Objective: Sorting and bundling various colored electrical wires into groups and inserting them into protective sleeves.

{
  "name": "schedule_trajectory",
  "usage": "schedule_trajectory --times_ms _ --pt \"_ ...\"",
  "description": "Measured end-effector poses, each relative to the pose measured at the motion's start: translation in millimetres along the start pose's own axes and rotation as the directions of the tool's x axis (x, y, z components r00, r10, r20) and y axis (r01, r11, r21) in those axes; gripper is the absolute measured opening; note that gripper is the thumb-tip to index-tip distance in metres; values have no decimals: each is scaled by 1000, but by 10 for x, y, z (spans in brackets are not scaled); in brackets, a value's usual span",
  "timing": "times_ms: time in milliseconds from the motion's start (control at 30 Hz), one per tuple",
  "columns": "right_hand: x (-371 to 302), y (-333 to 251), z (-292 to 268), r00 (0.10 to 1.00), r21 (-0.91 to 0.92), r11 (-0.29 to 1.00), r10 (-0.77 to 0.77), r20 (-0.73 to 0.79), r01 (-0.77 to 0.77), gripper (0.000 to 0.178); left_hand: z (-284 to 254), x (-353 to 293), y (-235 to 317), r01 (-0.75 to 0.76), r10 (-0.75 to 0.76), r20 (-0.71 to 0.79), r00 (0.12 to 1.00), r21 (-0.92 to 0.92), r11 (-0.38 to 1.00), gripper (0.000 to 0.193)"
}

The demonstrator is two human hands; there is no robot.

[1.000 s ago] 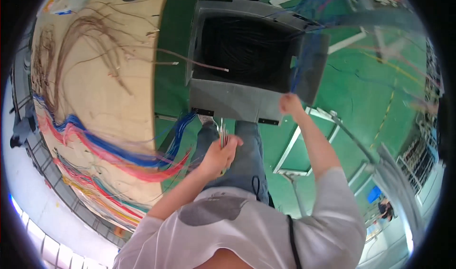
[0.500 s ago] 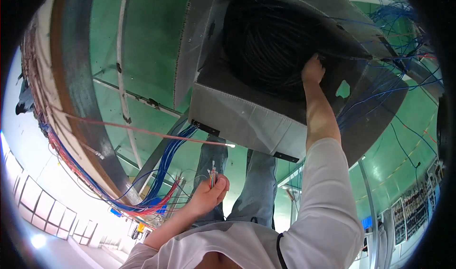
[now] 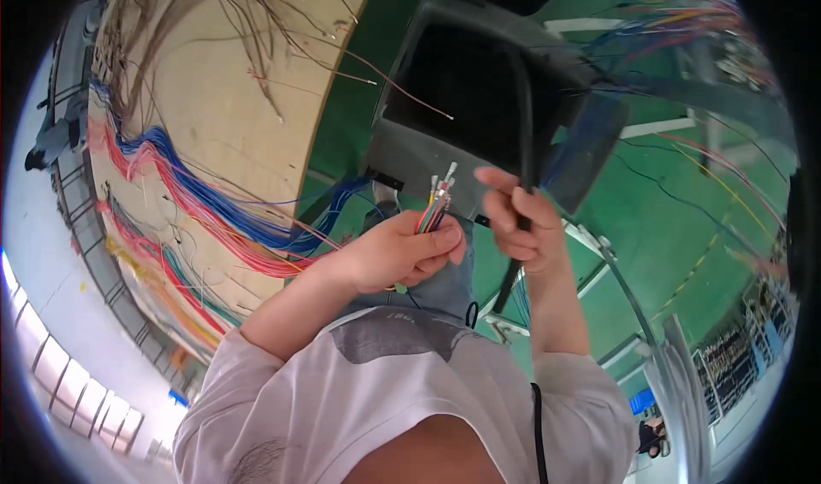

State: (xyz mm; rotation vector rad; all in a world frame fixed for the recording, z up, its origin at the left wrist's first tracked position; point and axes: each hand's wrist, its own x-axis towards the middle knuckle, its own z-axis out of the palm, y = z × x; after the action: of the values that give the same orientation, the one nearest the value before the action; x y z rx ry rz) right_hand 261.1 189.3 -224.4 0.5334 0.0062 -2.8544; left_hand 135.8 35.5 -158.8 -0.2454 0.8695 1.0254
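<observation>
My left hand (image 3: 415, 251) is closed around a bundle of thin wires (image 3: 434, 200) in several colours, whose metal-tipped ends stick up out of the fist. Just to its right, my right hand (image 3: 528, 227) grips a length of black tubing (image 3: 524, 112). The tubing runs up toward the open grey box (image 3: 428, 152), and its lower end hangs below the hand. Index finger and thumb of that hand are partly apart, and the tubing passes behind them. The box stands beyond both hands, its inside very dark.
At the left lies a pale wooden board (image 3: 231, 133) carrying bundles of blue wires (image 3: 205, 197), pink wires (image 3: 184, 210) and brown wires (image 3: 162, 22). More coloured wires (image 3: 684, 22) hang at the far right. A metal frame (image 3: 624, 279) stands on the green floor (image 3: 676, 185).
My right hand has come out of the box toward me, with black tubing in it. My left hand has moved up and right with the wires. The view has shifted, showing more of the board.
</observation>
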Motion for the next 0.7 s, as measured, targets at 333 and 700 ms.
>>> schedule_trajectory --times_ms 333,700 --pt "-331 961 1543 777 -882 367 -630 -1 297 33 379 -987 -96 -61 17 75 997 630 774 20" --pt "-421 1392 1892 743 -965 100 -658 120 244 22 460 -1454 -293 -442 485 216 847 794 418 18"
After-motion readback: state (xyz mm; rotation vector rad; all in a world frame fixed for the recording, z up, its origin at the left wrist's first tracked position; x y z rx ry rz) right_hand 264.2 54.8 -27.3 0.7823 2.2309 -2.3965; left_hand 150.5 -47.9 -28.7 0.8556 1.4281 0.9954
